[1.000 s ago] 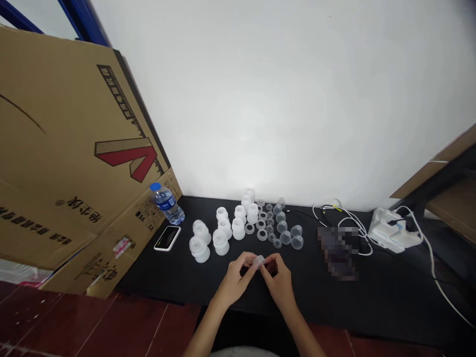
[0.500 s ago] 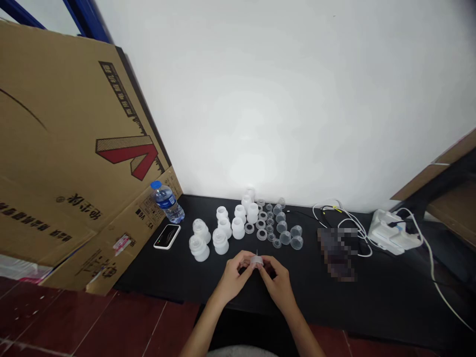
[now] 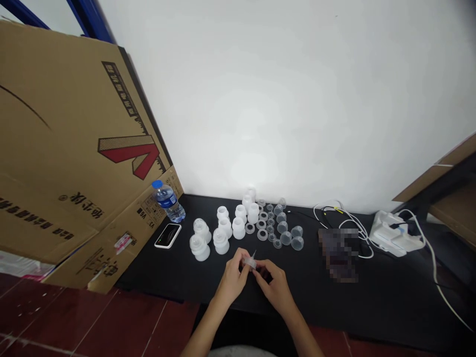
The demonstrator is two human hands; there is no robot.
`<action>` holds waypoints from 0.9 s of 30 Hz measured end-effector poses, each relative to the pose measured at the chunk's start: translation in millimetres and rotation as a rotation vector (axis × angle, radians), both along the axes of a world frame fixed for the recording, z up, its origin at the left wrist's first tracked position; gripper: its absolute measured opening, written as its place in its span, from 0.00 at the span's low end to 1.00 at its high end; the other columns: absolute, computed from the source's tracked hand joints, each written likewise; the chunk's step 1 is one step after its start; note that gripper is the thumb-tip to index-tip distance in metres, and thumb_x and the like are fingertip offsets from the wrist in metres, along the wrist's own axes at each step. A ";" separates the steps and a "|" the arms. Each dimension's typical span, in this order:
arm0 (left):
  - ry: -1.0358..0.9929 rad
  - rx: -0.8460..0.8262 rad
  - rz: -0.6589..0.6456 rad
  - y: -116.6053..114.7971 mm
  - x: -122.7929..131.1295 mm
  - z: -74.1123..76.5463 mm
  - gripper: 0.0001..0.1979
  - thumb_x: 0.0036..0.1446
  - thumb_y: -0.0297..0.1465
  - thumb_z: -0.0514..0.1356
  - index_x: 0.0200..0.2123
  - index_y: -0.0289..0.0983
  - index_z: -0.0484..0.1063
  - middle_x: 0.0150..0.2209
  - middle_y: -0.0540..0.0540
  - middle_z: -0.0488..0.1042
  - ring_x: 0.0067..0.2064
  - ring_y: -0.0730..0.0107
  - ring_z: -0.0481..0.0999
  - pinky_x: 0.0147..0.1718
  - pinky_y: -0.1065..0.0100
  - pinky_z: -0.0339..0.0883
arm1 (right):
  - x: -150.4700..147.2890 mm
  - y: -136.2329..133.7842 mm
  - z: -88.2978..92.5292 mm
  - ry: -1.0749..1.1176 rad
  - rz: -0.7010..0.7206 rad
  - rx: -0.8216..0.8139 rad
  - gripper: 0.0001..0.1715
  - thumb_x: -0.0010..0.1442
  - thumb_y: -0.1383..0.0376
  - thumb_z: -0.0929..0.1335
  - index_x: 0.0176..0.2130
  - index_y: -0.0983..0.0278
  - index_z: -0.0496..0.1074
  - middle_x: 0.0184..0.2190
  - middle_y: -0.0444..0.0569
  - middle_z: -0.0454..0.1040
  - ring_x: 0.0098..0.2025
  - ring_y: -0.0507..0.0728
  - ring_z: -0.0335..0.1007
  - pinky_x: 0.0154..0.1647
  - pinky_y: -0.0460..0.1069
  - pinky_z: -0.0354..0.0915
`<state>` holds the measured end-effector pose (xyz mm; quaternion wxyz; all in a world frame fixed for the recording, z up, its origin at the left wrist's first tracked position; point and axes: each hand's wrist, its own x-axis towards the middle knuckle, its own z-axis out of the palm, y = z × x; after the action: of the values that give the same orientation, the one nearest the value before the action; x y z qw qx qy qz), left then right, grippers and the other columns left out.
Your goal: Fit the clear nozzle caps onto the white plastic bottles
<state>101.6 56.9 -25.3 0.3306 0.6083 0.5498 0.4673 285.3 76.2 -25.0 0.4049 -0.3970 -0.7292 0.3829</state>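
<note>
Between the fingertips of both hands, just above the black table's front part, is a small translucent bottle nipple (image 3: 251, 262) seated in a ring, tilted with its tip up and to the right. My left hand (image 3: 233, 277) pinches it on the left side. The thumb and fingers of my right hand (image 3: 274, 285) close on its right edge; the exact contact is partly hidden. Beyond the hands stand several white bottles (image 3: 238, 229); the nearest at the left wear clear tops (image 3: 198, 243). To their right lie loose rings (image 3: 262, 234), small nipples (image 3: 277, 243) and clear domed caps (image 3: 297, 243).
A water bottle (image 3: 168, 202) and a phone (image 3: 168, 235) are at the table's left, beside a big cardboard box (image 3: 74, 148). At the right are a blurred-out dark object (image 3: 338, 253), cables (image 3: 357, 228) and a white power device (image 3: 394, 233). A white wall rises behind.
The nipple and ring have tilted from upright toward the right and moved slightly left and down with my left hand. My right fingers have shifted to its lower right edge.
</note>
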 end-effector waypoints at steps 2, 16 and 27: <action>0.022 -0.011 0.020 -0.9 -0.1 -0.5 0.02 0.70 0.31 0.56 0.43 0.43 0.69 0.37 0.50 0.76 0.39 0.64 0.79 0.41 0.65 0.70 | 0.3 -0.1 -1.7 -0.003 0.008 -0.002 0.09 0.69 0.61 0.71 0.47 0.58 0.82 0.37 0.46 0.83 0.33 0.56 0.77 0.37 0.49 0.73; 0.071 -0.021 0.093 -6.1 0.2 -5.4 0.02 0.69 0.31 0.55 0.42 0.43 0.68 0.35 0.51 0.76 0.37 0.64 0.79 0.40 0.66 0.68 | 0.3 -4.2 -12.9 -0.056 0.071 0.200 0.07 0.72 0.65 0.71 0.50 0.56 0.78 0.38 0.48 0.79 0.37 0.58 0.77 0.39 0.51 0.73; 0.087 -0.004 0.095 -4.4 3.7 -2.1 0.07 0.71 0.36 0.57 0.38 0.43 0.65 0.33 0.52 0.74 0.34 0.66 0.77 0.37 0.68 0.67 | -3.5 -6.8 -8.0 -0.182 0.040 0.313 0.06 0.72 0.70 0.67 0.43 0.58 0.73 0.36 0.48 0.74 0.38 0.60 0.71 0.39 0.53 0.69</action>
<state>105.3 52.5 -27.4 0.2850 0.6008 0.5926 0.4545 281.8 69.4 -33.0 0.3863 -0.3475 -0.8214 0.2353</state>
